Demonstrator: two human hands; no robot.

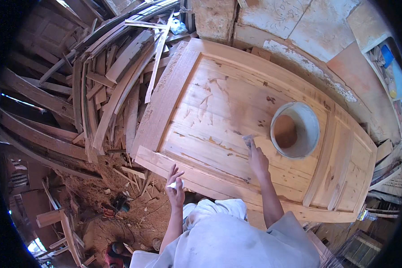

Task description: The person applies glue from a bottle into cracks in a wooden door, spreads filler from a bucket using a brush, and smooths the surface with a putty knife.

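Note:
A large wooden panel door (236, 102) lies flat in front of me, with dark knots and yellowish-brown smears on its boards. My right hand (258, 163) reaches over the middle panel. Its fingers hold a small flat grey scraper-like piece (248, 141) against the wood; its exact kind is hard to make out. Just right of that hand, a whitish bucket (309, 129) with reddish-brown powder (285, 131) inside stands on the door. Off the door's near left edge, my left hand (176, 190) holds a small white piece (176, 184), some fingers stretched out.
Piled wooden offcuts (116, 85) crowd the left side. Sawdust and wood scraps cover the floor (138, 214), where a red and black tool (116, 254) lies. Stained pale slabs (277, 22) stand along the far side. More wood pieces (384, 169) lie beyond the door's right end.

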